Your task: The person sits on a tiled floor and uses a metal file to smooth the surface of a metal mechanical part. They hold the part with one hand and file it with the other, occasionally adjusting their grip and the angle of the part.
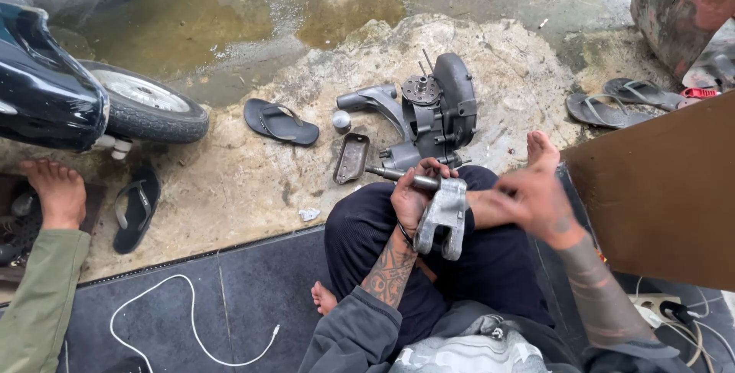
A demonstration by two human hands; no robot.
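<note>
Head cam: left hand [413, 197] wraps tight round a grey metal bracket [442, 218] w/ a steel shaft [406, 180], held over the lap. Right hand [536, 201] is blurred beside it, grip can't tell. Engine block [432, 113] sits on the floor just ahead. Risk: bracket slips, drops on bare foot [325, 298].

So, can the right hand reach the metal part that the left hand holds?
Probably yes. The right hand hovers, blurred, just beside the grey metal part gripped in the left hand, with nothing between them.
</note>
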